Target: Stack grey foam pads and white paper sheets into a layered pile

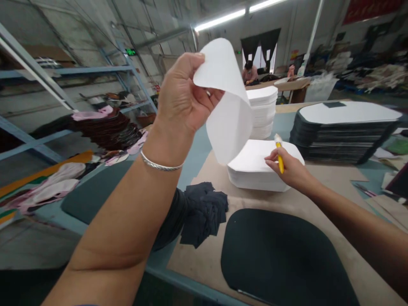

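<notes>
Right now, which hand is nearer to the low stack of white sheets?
Right. The right hand, holding a yellow pen, rests on the stack; the left hand is raised up and to its left, pinching a curled white sheet.

Space under raised left hand (pixel 183 95) was left open down to table. Passage between hands was blocked by hanging white sheet (pixel 228 106). Gap was narrowed by yellow tool (pixel 279 156) held up in right hand (pixel 288 168). Low white stack (pixel 251 174) was pressed under right hand, with taller white stack (pixel 263 110) set just behind. Way right of right hand was barred by black stack (pixel 344 138). Nearer than right hand, flat dark pad (pixel 283 255) and bare brown board (pixel 204 259) were left passable. Dark fabric pile (pixel 204 212) was heaped beside left forearm.
</notes>
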Motion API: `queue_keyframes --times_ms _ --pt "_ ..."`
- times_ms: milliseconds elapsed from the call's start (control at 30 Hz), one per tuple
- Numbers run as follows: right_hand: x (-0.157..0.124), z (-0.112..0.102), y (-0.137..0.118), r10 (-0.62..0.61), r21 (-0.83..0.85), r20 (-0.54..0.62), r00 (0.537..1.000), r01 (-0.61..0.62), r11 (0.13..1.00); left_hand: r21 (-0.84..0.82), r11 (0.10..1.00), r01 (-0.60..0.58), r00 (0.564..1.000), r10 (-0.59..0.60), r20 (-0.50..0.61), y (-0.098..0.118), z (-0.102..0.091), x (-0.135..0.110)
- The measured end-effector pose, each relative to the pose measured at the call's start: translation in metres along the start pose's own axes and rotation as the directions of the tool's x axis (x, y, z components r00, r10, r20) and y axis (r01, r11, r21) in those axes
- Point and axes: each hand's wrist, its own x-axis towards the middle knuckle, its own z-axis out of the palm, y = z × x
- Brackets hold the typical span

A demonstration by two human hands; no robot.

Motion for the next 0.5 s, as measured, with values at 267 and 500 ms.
queue_keyframes --times_ms 267,500 --pt "-0.029 -0.027 -0.035 0.104 0.484 -0.014 0.995 -0.084 0.871 -0.275 0.947 0.165 0.981 -0.128 0.148 0.008 0.062 -0.043" --pt "-0.070 -0.075 -0.016 0.219 0.502 -0.265 0.939 -0.060 0.863 -0.211 0.930 0.301 0.936 -0.246 0.254 -0.023 0.023 -0.070"
